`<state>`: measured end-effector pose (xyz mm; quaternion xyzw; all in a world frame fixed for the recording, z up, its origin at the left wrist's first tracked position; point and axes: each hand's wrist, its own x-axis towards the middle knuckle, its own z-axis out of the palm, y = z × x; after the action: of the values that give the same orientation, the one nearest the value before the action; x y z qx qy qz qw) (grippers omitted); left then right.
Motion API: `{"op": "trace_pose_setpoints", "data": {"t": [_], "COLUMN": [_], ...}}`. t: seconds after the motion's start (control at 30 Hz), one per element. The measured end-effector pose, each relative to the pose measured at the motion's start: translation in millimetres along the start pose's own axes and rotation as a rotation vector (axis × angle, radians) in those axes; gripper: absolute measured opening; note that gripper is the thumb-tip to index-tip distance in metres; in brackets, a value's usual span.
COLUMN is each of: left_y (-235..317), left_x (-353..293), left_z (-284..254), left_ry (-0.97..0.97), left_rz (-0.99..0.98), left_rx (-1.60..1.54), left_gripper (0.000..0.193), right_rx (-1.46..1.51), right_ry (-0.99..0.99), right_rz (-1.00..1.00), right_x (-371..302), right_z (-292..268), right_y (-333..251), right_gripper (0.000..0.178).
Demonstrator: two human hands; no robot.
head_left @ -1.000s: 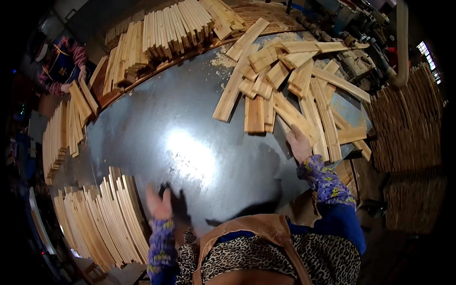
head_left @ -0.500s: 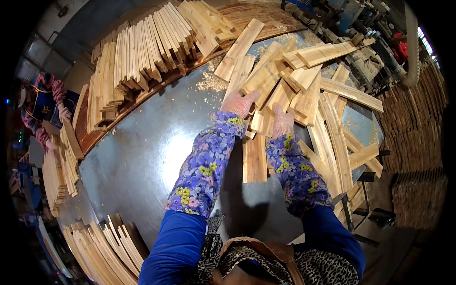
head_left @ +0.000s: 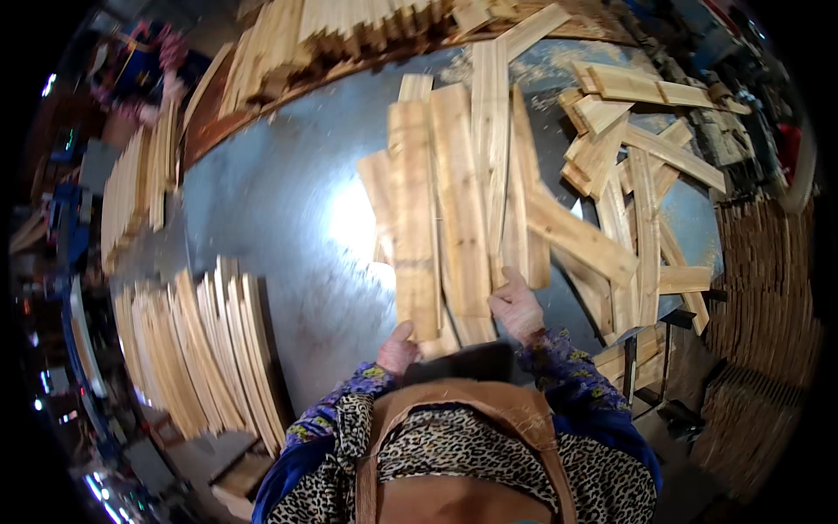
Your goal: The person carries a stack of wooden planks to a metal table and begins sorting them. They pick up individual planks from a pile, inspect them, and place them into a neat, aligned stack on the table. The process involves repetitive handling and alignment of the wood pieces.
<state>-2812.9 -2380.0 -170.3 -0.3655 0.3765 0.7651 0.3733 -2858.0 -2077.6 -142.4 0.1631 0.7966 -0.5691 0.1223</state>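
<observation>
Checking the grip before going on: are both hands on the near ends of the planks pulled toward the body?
Yes, the left hand and right hand both grip the near ends of the gathered wooden planks.

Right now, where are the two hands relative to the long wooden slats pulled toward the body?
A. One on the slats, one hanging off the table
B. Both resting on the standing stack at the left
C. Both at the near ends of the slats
C: the left hand and right hand both sit at the near ends of the long slats lying on the grey table.

No packages, labels, signs or screens — only bare wood.
</observation>
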Motion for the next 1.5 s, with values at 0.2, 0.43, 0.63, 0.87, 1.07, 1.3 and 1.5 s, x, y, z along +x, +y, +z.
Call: {"op": "trace_pose_setpoints", "data": {"t": [0.2, 0.43, 0.63, 0.87, 1.07, 1.3, 1.5], "left_y": [-13.8, 3.3, 1.9, 6.5, -36.3, -38.2, -27.3], "left_x": [-120.5, -151.6, -139.3, -164.8, -146.3, -151.3, -214.9], "left_z": [-136.7, -87.9, -93.7, -204.2, -237.7, -251.8, -290.7], "left_ry": [0.097, 0.967, 0.727, -0.292, -0.023, 0.117, 0.738], "left_rz": [0.286, 0.586, 0.738, 0.445, 0.537, 0.565, 0.664], "left_rx": [1.624, 1.516, 1.359, -0.171, -0.348, 0.395, 1.590], "left_gripper": [0.065, 0.087, 0.095, 0.081, 0.072, 0.051, 0.079], "right_rx": [-0.623, -0.968, -0.925, 0.530, 0.544, 0.273, -0.045], "right_ry": [-0.131, -0.134, 0.042, -0.350, -0.378, -0.217, -0.339], "right_rz": [-0.133, -0.218, -0.197, -0.144, 0.134, 0.271, 0.188], "right_x": [-39.2, -63.3, -64.7, -107.9, -148.2, -153.7, -146.9], "right_z": [47.4, 183.1, 202.2, 182.8, 300.5, 365.2, 377.9], "right_y": [-44.4, -62.7, -74.8, -85.4, -80.6, -97.7, -108.6], "right_gripper": [0.090, 0.110, 0.103, 0.090, 0.075, 0.073, 0.079]}}
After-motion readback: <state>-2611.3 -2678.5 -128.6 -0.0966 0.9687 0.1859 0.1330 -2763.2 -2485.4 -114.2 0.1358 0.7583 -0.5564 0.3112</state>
